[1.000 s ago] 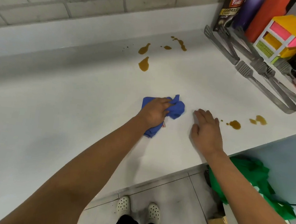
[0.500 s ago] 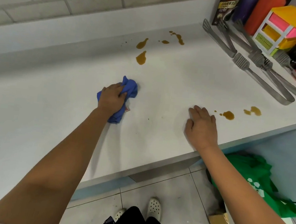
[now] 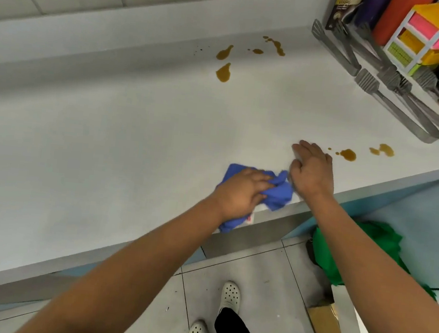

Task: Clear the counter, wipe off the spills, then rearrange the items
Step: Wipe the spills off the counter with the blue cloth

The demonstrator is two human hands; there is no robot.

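Observation:
My left hand [image 3: 240, 193] grips a crumpled blue cloth [image 3: 279, 193] at the front edge of the white counter [image 3: 106, 154]; part of the cloth hangs over the edge. My right hand [image 3: 311, 169] lies flat on the counter just right of the cloth, fingers together, holding nothing. Brown spills show near the back wall [image 3: 223, 71] and right of my right hand [image 3: 348, 154], with another brown patch [image 3: 382, 150] further right.
Several metal tongs [image 3: 397, 109] lie at the right end of the counter. Behind them stand bottles, a granules pack [image 3: 346, 6] and a colourful small drawer box [image 3: 427, 33]. A green bag [image 3: 361, 251] and a cardboard box [image 3: 331, 332] sit on the floor below.
My left hand has swept the blue cloth from the middle-left of the counter toward the front edge, next to my right hand. My right hand has stayed in place.

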